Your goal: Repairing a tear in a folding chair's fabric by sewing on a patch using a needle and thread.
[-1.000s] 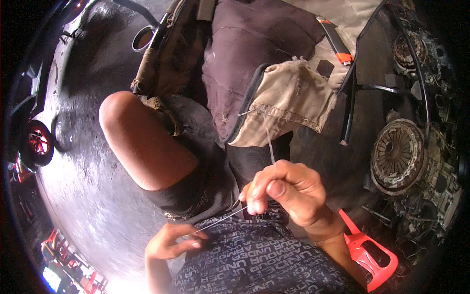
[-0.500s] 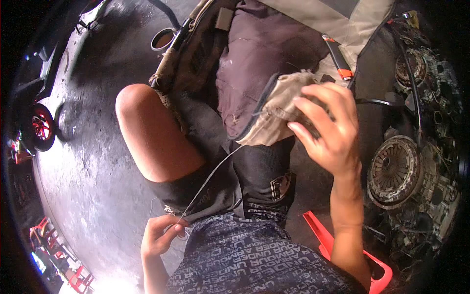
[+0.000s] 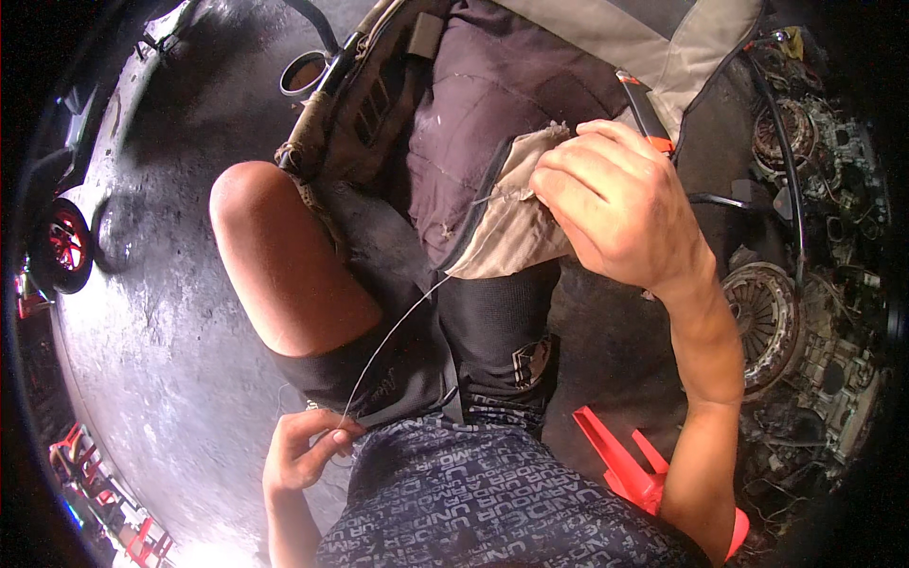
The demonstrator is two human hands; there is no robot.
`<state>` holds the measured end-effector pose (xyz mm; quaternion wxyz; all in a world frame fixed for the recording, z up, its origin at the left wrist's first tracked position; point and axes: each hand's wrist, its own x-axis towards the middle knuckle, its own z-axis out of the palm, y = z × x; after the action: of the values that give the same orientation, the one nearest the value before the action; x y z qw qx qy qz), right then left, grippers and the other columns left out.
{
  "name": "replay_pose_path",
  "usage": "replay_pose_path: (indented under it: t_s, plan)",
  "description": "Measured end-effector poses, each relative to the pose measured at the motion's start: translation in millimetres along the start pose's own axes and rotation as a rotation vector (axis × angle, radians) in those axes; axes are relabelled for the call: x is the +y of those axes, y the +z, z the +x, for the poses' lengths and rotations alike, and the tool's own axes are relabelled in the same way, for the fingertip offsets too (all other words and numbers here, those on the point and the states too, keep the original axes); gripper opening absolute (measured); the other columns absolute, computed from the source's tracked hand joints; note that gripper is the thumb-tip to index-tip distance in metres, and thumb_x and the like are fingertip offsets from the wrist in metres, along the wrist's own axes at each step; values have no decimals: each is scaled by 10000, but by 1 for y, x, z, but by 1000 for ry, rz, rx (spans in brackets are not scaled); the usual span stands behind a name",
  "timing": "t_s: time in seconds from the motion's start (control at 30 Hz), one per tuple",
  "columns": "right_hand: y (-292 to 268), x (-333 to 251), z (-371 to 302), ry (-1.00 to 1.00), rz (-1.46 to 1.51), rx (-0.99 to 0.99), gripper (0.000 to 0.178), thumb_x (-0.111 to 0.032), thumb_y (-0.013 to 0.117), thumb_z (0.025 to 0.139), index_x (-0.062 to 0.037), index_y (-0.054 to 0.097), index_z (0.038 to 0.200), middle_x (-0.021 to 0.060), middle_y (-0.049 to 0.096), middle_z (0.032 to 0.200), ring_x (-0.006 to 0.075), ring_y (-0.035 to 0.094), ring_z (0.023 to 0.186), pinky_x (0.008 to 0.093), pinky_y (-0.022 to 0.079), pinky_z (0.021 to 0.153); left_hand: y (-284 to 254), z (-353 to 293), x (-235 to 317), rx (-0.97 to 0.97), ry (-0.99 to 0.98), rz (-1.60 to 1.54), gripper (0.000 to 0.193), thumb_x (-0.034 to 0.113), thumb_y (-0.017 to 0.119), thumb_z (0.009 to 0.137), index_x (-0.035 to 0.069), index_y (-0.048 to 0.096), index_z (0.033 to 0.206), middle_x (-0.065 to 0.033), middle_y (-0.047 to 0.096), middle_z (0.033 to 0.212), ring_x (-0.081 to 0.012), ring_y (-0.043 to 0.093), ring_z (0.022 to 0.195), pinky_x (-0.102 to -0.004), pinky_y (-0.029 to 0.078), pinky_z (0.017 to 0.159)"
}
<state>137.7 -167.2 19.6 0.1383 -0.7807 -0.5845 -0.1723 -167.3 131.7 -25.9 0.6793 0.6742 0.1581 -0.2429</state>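
Observation:
My left hand [image 3: 305, 449] is closed in a pinch on a thin pale thread [image 3: 388, 331] beside my hip. The thread curves up to the lower corner of a beige cloth piece [image 3: 507, 237] with a dark bound edge and a frayed top. That cloth lies over my right knee, and a line of stitching or thread crosses its middle. My right hand [image 3: 615, 204] has its back toward me, its fingers bent and pressed together at the cloth's right side. The fingertips are partly hidden, so a needle or other small item there cannot be made out.
A brown quilted pad [image 3: 511, 85] and a beige-trimmed fabric cover lie ahead. An orange-and-black utility knife [image 3: 647, 114] rests beyond my right hand. Greasy engine parts and a clutch disc [image 3: 757, 322] line the right. A red plastic piece [image 3: 630, 464] sits by my right elbow.
My right hand has rolled over and its spread fingers have closed at the cloth's side. The left hand keeps its pinch on the thread, which now bows more. The whole view has shifted slightly.

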Motion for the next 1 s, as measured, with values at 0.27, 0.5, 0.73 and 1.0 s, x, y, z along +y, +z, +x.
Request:
replay_pose_path:
  t_s: [0.27, 0.5, 0.73, 1.0]
  plan:
    - [-1, 5, 2, 56, 42, -61, 91, -94, 594, 753, -46, 607, 829, 97, 604, 779, 280, 621, 706, 382, 501, 715, -4, 7, 3, -31, 28, 28, 183, 126, 648, 949, -44, 716, 957, -130, 715, 825, -163, 660, 660, -293, 524, 624]
    - [-12, -7, 2, 87, 248, -251, 209, -65, 733, 714, 10, 660, 895, 113, 671, 893, 309, 650, 823, 434, 520, 749, -4, -8, -1, 41, -53, 18, 165, 107, 639, 947, -40, 712, 969, -119, 707, 809, -156, 651, 662, -289, 520, 631]
    - [11, -96, 35, -126, 711, -100, 427, -174, 718, 780, -3, 645, 1165, 133, 673, 1032, 323, 653, 985, 491, 498, 966, 11, 1, 41, -27, 133, 331, 126, 60, 657, 917, 9, 704, 1022, -142, 706, 848, -238, 699, 740, -350, 534, 677]
    - [71, -142, 51, -218, 1145, -229, 76, -119, 648, 809, -85, 601, 857, 79, 578, 756, 278, 647, 699, 390, 519, 601, 23, -30, 31, 188, 29, 231, 174, 132, 712, 884, 2, 712, 1001, -127, 721, 875, -239, 697, 834, -353, 535, 768]
